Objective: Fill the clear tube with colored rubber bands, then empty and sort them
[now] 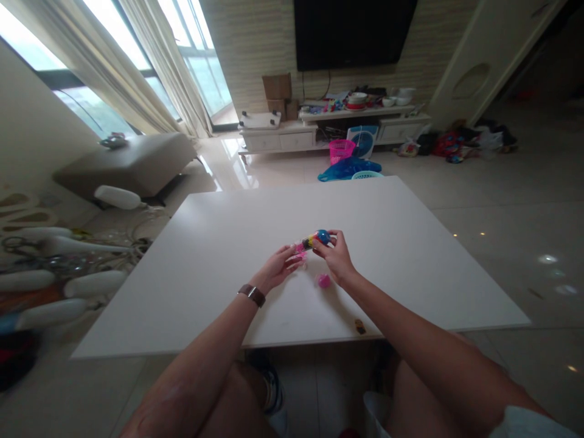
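Both hands meet above the middle of a white table (219, 243), on a small tube-shaped toy (311, 239). It has a round blue end on the right, yellow, red and black parts along it, and a clear and pink end on the left. My right hand (336, 254) grips the blue end between thumb and fingers. At the pink end, my left hand (279, 267) pinches with thumb and forefinger, its other fingers loosely curled. Small pink pieces (302, 260) show by the left fingertips. Below the hands, a pink ball-like piece (323, 280) lies on the table.
A small dark yellow and black item (360, 326) lies near the table's front edge. Beyond the far edge are a blue plastic bag (349, 169), a pink basket (340, 151) and a low cabinet (279, 141). A lamp-like fixture with white shades (117, 197) stands at left.
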Motion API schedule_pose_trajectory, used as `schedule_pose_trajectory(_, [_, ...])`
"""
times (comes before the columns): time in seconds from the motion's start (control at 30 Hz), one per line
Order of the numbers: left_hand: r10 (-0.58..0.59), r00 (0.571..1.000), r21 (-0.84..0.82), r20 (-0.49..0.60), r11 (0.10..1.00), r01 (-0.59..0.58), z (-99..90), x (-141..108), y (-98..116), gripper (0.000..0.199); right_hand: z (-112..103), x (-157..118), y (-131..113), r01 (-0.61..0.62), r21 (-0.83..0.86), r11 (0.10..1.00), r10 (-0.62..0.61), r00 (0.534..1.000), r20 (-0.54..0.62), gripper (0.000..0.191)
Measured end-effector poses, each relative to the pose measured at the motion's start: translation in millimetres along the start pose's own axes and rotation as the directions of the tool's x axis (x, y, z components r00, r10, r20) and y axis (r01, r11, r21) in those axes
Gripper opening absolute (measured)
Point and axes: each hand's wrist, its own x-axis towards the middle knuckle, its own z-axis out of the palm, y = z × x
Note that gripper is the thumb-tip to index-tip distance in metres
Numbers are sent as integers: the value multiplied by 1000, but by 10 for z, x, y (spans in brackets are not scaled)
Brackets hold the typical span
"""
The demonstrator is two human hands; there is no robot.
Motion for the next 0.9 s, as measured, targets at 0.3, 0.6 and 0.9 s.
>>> schedule_pose_trajectory(0.3, [-50,993,-76,103,995,58,74,-40,46,28,27,-13,-29,-44,68,997,45,999,-19,64])
schedule_pose_trajectory(0.6, [13,988,-30,154,1000,-8,8,-63,64,35,28,-17,-60,-96,139,986,98,995,-7,63])
schedule_pose_trajectory(0.9, [13,999,59,-47,998,-11,-11,6,44,36,17,-10,22,-7,22,1000,8,997,-70,64])
